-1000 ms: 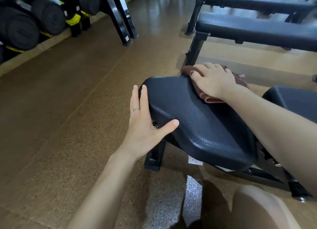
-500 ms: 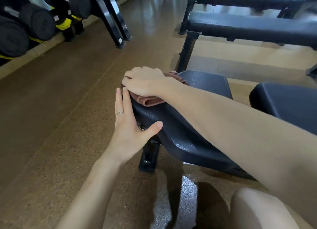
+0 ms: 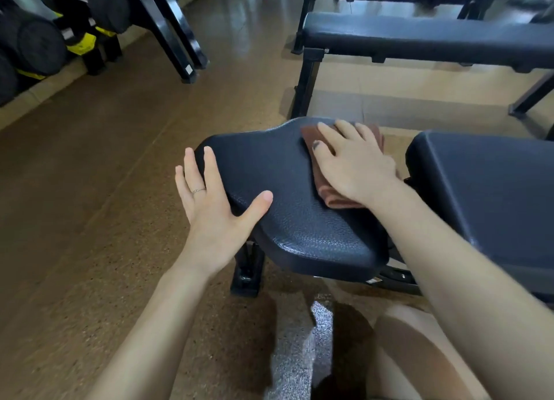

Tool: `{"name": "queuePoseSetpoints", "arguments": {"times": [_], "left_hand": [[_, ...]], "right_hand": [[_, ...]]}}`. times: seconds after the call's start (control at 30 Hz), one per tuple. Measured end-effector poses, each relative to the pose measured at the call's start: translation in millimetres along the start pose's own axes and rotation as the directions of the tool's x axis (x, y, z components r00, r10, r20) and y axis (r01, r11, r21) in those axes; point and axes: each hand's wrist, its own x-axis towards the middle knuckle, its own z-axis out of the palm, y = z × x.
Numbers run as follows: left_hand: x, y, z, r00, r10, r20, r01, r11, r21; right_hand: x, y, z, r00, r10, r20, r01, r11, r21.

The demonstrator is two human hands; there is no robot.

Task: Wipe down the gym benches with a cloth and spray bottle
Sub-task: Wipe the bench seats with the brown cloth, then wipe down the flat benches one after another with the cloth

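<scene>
The right hand (image 3: 355,162) lies flat, fingers straight and slightly spread, pressing a brown cloth (image 3: 325,186) onto the far right part of a black padded seat (image 3: 299,219). The cloth is folded; its edges show beyond the fingertips at the far side and below the heel of the hand on the near side. The thumb has a dark nail and rests on the cloth.

The left hand (image 3: 212,201) is open too. Its fingers point away from the viewer and lie along the left edge of the seat, while the thumb stretches right and rests on the seat's top surface. A thin ring (image 3: 198,190) sits on one finger. Both forearms are bare and reach in from the bottom of the view.

The seat has a grained, leather-like surface and tilts, with its near edge lower. A black metal foot (image 3: 246,275) stands under it on the floor. Just right of the seat, across a narrow gap, is a second black pad (image 3: 485,195) of the same bench.

A bare knee (image 3: 419,348) shows at the bottom right. The floor (image 3: 90,219) is brown and speckled.

Farther back stand two flat black benches (image 3: 419,36), one behind the other, on black legs. At the upper left, a rack (image 3: 168,27) with slanted black posts holds dark round weights (image 3: 39,45) with yellow trim. No spray bottle is in view.
</scene>
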Motion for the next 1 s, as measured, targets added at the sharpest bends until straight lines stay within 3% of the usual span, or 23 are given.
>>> {"name": "queuePoseSetpoints", "arguments": {"times": [0.2,0.4,0.53,0.63,0.73,0.83,1.0], "left_hand": [[0,-1,8,0.997,0.011,-0.075,-0.011,1.000,-0.007],[-2,9,-2,0.999,-0.031,-0.021,0.032,0.999,0.034],[-2,23,-23,0.977,-0.147,0.157,0.119,0.978,0.174],[8,50,-56,0.883,-0.308,0.353,0.195,0.927,0.320],[27,86,-93,0.793,-0.395,0.464,0.336,0.919,0.207],[47,137,-128,0.773,-0.399,0.493,0.410,0.908,0.091],[75,247,-201,0.745,-0.408,0.527,0.485,0.874,-0.009]], "right_hand": [[-111,9,7,0.992,0.005,-0.127,0.026,0.969,0.247],[-26,15,-1,0.992,0.053,-0.118,-0.027,0.978,0.208],[51,1,-10,0.997,0.063,-0.040,-0.061,0.997,0.049],[76,-9,-23,0.994,0.105,0.005,-0.105,0.992,-0.064],[75,-16,-51,0.993,0.098,0.062,-0.093,0.992,-0.089],[59,-48,-94,0.987,0.036,0.155,-0.053,0.993,0.107],[17,-148,-194,0.972,-0.130,0.198,0.036,0.906,0.422]]}}
